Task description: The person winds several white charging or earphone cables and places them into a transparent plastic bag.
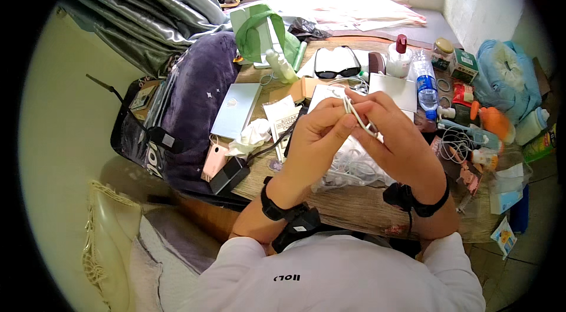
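Above the worktop [348, 206]: both hands raised together.
Left hand [315, 138]: pinching white cable [356, 116].
Right hand [395, 138]: pinching the same cable.

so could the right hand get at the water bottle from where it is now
Probably yes: the water bottle stands upright just beyond the right hand with nothing between them, but that hand is busy pinching a white cable.

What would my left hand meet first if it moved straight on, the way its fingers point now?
Most likely your right hand: the left hand points right and slightly up, their fingertips already touch around the white cable. Depth is hard to judge.
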Motion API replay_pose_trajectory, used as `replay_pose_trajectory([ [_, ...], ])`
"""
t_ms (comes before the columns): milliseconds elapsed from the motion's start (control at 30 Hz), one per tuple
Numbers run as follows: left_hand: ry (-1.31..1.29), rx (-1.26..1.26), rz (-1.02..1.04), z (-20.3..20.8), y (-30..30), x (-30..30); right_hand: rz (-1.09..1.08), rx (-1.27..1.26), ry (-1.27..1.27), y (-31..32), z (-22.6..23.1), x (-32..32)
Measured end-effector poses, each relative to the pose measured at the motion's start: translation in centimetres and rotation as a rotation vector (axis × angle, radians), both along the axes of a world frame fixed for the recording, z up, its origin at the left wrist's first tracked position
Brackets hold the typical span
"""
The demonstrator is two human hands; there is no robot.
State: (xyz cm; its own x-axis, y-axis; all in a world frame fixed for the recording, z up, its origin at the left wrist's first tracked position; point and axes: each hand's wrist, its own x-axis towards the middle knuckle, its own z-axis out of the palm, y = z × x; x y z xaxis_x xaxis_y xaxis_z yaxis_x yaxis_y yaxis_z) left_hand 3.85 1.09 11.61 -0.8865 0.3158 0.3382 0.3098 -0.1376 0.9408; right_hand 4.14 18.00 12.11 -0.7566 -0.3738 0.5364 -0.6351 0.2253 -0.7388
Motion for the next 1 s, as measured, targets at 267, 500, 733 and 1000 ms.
replay_pose_trajectory([
  [267, -0.085, -0.263, 0.049, -2.8, -0.1, -1.0, -0.21, 0.254, -0.045, 3.7, 1.5, 0.4],
  [500, 0.185, -0.848, -0.026, -2.6, 1.3, 0.1, -0.039, 0.676, -0.179, 7.5, 0.5, -0.6],
  [733, 0.025, -0.867, 0.03, -2.3, 2.0, 0.2, 0.043, 0.764, -0.209, 6.5, -0.4, -1.2],
  [1000, 0.027, -0.816, -0.03, -3.3, 2.0, 0.1, 0.048, 0.794, -0.245, 6.9, 0.1, -1.2],
])
